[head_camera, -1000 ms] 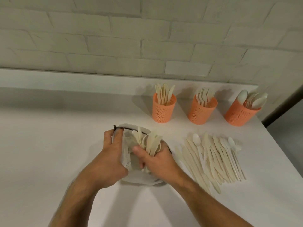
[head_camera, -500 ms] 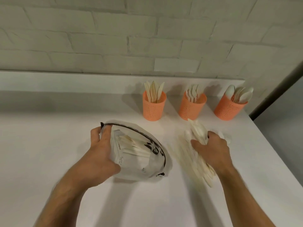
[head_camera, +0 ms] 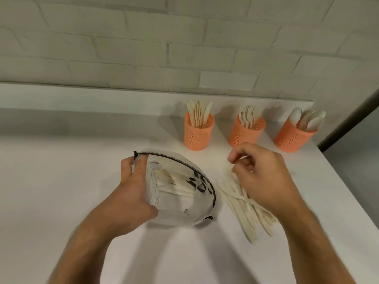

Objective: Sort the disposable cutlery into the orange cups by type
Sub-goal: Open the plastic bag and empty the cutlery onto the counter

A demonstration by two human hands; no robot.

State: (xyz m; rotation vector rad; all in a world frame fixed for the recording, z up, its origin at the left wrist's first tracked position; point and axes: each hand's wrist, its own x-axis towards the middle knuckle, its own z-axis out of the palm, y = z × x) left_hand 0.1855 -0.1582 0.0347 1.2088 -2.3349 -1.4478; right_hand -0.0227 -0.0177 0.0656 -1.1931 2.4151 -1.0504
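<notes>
Head: cutlery pile near table edge

Head view — forward, down, close over table

White-painted brick wall behind a white table, low ledge between.

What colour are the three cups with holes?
Orange cups, best seen in the head view, near the wall.
</notes>
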